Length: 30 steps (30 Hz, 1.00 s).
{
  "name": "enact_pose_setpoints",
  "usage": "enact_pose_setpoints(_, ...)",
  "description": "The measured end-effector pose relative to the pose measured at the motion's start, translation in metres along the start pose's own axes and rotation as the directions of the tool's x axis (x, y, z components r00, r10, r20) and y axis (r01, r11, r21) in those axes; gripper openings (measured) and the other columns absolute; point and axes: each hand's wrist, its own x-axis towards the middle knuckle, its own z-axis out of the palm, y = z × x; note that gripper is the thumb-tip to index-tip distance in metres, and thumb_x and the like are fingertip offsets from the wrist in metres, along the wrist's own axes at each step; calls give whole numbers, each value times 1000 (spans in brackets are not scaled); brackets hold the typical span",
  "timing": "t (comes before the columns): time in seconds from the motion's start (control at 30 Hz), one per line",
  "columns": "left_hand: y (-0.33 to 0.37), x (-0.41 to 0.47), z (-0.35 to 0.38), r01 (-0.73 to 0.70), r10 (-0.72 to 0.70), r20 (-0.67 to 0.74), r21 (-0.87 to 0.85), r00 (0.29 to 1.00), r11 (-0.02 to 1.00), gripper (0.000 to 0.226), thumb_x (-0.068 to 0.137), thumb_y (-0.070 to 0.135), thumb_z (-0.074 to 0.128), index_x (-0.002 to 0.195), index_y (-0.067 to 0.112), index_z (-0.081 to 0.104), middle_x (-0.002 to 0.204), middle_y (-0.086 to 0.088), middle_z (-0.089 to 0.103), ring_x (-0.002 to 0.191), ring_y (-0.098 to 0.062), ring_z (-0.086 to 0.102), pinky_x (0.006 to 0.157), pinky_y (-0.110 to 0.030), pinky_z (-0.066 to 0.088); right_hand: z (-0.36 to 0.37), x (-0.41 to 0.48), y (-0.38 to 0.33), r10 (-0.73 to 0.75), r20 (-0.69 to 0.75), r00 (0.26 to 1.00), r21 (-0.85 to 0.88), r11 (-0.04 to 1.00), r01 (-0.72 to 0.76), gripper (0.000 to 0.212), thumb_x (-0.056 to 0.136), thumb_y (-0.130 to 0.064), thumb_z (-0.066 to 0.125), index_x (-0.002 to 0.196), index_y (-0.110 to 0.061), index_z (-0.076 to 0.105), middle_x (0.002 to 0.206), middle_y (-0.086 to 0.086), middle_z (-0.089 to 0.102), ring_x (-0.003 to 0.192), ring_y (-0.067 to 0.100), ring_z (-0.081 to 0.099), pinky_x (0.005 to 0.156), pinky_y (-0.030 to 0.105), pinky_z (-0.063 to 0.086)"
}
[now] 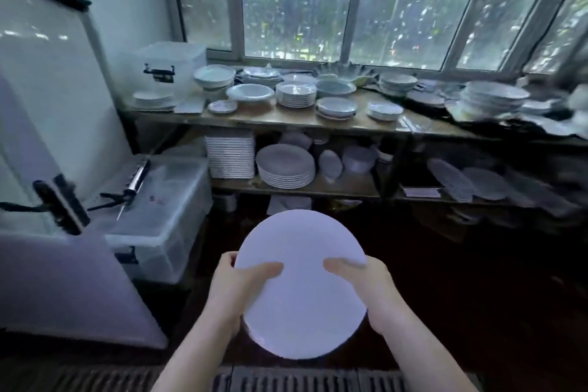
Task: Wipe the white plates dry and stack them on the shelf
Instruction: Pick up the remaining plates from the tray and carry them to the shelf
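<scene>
plate (302, 293): white, held near and low, face up, roughly level; looks like more rims under its near-left edge, so maybe a small stack
left hand (235, 285): closed on left rim, thumb on top
right hand (366, 285): closed on right rim, thumb on top
cloth: none seen
shelf (296, 186): far, middle level, white plate pile (285, 169) there
risk: damp rim slips from thumbs; plate clips shelf edge going in; pile shifts if landed off-centre
</scene>
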Motion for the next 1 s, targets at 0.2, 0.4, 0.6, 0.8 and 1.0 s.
enact_pose_setpoints(0.2, 48, 108, 91, -22, 12, 172, 57, 985, 998, 61, 50, 23, 94, 96, 17, 55, 89, -3, 70, 63, -13, 70, 42, -24, 48, -43, 89, -36, -29, -205, 978, 76, 996, 46, 17, 76, -17, 84, 90, -11, 78, 84, 4, 79, 79, 24, 75, 75, 42, 61)
enact_pose_setpoints(0.4, 77, 194, 181, -29, 13, 267, 53, 964, 998, 66, 47, 21, 96, 99, 16, 56, 94, -2, 72, 75, -17, 73, 53, -30, 54, -90, 190, -59, -46, -345, 938, 123, 988, 94, 20, 82, -20, 79, 90, -4, 74, 87, 11, 77, 80, 31, 74, 75, 47, 60)
enact_pose_setpoints(0.6, 119, 277, 285, -38, 26, 310, 35, 950, 999, 73, 39, 24, 91, 102, 16, 55, 99, -5, 72, 84, -23, 72, 68, -40, 59, -151, 316, -91, -57, -359, 932, 160, 980, 122, 14, 81, -15, 79, 87, -3, 74, 87, 13, 77, 78, 31, 74, 75, 46, 60)
enact_pose_setpoints(0.8, 177, 359, 402, -67, 40, 337, 69, 941, 995, 65, 51, 16, 93, 103, 14, 53, 103, -10, 70, 89, -29, 71, 79, -52, 59, -222, 440, -145, -71, -366, 928, 218, 963, 160, 19, 79, -16, 82, 91, -6, 73, 90, 11, 77, 84, 31, 74, 78, 44, 61)
enact_pose_setpoints(1.0, 211, 437, 491, -59, 19, 330, 111, 944, 992, 53, 62, 20, 89, 102, 17, 54, 98, -7, 71, 77, -27, 70, 45, -30, 50, -273, 550, -179, -53, -389, 920, 229, 961, 152, 34, 67, -25, 89, 89, -5, 73, 89, 11, 77, 84, 32, 74, 79, 48, 61)
